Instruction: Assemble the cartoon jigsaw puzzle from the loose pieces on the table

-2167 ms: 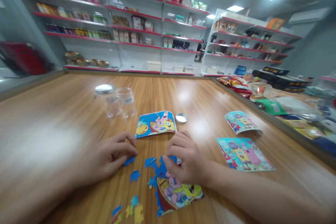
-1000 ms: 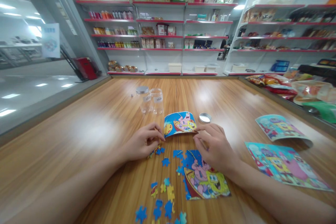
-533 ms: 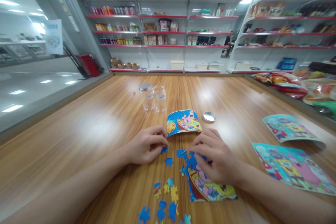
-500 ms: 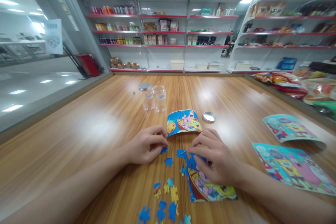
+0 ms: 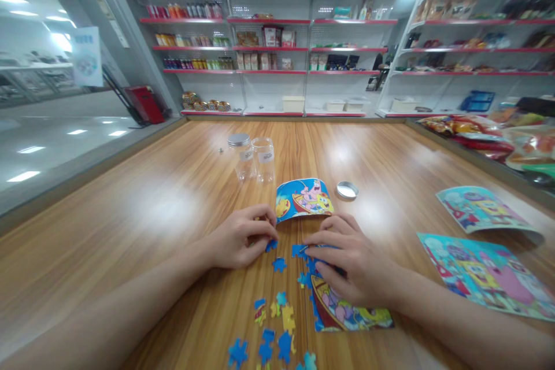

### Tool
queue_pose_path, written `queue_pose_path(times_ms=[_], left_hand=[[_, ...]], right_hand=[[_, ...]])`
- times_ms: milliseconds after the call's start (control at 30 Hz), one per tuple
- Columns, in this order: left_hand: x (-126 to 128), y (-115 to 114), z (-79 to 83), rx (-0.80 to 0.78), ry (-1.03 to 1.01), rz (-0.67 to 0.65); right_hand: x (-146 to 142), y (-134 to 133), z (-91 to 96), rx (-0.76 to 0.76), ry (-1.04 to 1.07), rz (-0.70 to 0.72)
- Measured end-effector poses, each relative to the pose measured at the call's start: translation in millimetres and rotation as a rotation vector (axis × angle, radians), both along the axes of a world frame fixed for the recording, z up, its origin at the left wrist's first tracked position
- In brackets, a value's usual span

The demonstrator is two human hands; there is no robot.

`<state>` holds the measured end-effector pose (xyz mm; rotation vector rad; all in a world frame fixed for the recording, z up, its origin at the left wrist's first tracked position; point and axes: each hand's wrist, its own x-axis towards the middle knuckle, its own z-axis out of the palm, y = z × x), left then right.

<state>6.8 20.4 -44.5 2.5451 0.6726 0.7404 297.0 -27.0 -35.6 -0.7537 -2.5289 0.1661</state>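
Observation:
My left hand (image 5: 249, 236) is closed in a pinch on a small blue jigsaw piece (image 5: 271, 245) just above the table. My right hand (image 5: 351, 260) lies over the partly joined jigsaw puzzle (image 5: 333, 306), its fingers apart and covering the upper part. Its fingertips touch the puzzle's upper left, beside a blue piece (image 5: 298, 250). Between the hands lies a loose blue piece (image 5: 279, 265). Several more loose pieces, blue and yellow, lie nearer me, among them a yellow piece (image 5: 288, 318). Beyond the hands stands a curved picture card (image 5: 306, 199) showing cartoon figures in a boat.
Two clear jars, one a lidded jar (image 5: 243, 159) and one an open jar (image 5: 263, 161), stand farther back. A loose metal lid (image 5: 347, 189) lies right of the card. Two cartoon sheets, a curled one (image 5: 483, 208) and a flatter one (image 5: 489, 274), are at right. Packaged goods (image 5: 477, 136) edge the table.
My right hand has shifted slightly left, its fingers stretching farther over the puzzle's upper left. The left hand stays nearly still with its blue piece. The view has tilted slightly.

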Motion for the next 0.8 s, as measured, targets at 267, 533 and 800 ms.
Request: queue_pose_path(times_ms=[267,533,800], left_hand=[[1.5,0.0,0.3,-0.008,-0.007,-0.006],[1.0,0.4,-0.7,0.009,-0.022,-0.013],[0.8,1.0,-1.0,0.007,-0.012,-0.009]], right_hand=[[-0.6,0.7,-1.8,0.008,0.007,-0.004],[0.8,1.5,-3.9,0.02,0.012,-0.005],[2.1,2.3,-3.3,0.033,0.078,-0.006]])
